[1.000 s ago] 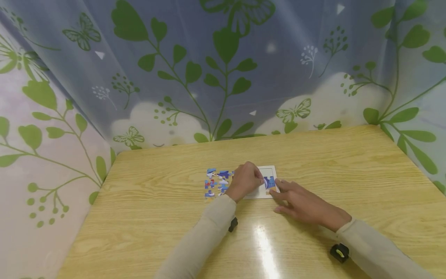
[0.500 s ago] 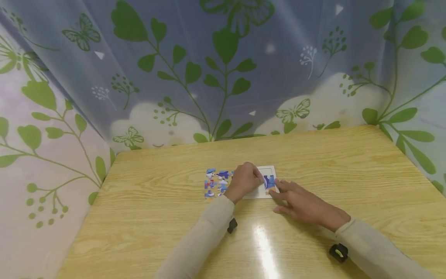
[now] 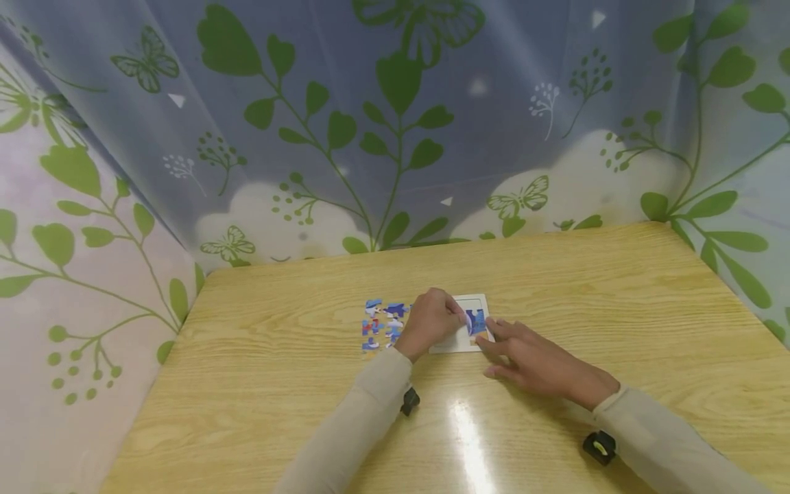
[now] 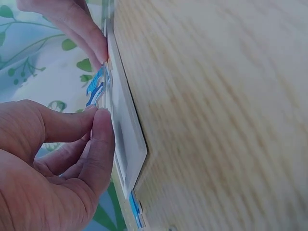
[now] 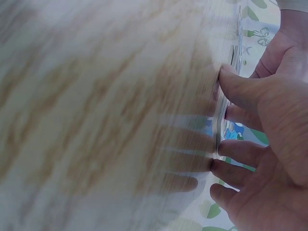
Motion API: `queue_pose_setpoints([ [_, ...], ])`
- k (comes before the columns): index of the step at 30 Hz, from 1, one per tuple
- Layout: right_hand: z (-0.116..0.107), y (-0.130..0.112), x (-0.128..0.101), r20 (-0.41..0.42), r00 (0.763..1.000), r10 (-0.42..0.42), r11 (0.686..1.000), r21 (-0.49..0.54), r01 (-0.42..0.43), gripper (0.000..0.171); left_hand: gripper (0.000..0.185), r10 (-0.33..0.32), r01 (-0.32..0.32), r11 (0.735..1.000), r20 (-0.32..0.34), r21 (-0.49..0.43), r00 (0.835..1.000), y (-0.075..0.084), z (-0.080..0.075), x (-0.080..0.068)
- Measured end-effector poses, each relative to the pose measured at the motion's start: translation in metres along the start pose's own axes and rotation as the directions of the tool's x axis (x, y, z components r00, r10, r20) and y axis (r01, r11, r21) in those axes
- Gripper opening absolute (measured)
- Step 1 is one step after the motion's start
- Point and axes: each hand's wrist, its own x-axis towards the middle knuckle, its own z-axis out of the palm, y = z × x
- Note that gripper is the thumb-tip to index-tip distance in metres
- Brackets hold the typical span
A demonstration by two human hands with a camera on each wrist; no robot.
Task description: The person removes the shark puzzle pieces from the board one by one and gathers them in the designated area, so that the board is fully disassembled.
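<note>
A small white puzzle tray lies flat on the wooden table, roughly at the middle of the tabletop. It is close to square, so no long axis can be told; its edges run about parallel to the table's edges.

Inside the tray, toward its near right corner, sits a blue puzzle piece. In the left wrist view this piece stands slightly lifted off the tray's surface, one edge raised.

The left hand rests over the left part of the tray, its fingers curled, thumb and forefinger brought together at the left edge of the blue piece. Whether they actually pinch the piece or only press against it cannot be told.

The right hand lies just to the right of the tray and nearer the person, palm down on the table, fingers straight and spread. Its fingertips touch the tray's near right corner, next to the blue piece, holding nothing.

Left of the tray, just beyond the left hand, a cluster of loose puzzle pieces in blue, white and red lies scattered on the table.

Behind the tray, past the table's far edge, hangs a curtain printed with green leaves and butterflies.
</note>
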Motion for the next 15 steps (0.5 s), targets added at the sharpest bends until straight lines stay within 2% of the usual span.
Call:
queue_pose_setpoints([
  [7,0.001,0.0,-0.001,0.012,1.0,0.022,1.0,-0.002,-0.022,0.05,0.007,-0.02,0.02,1.0,-0.017,-0.007,1.0,-0.004,-0.009,-0.003],
  [15,-0.001,-0.002,0.0,0.021,0.999,0.042,0.999,-0.007,-0.042,0.051,0.01,-0.003,0.003,0.999,-0.014,-0.033,1.0,-0.021,-0.026,-0.011],
])
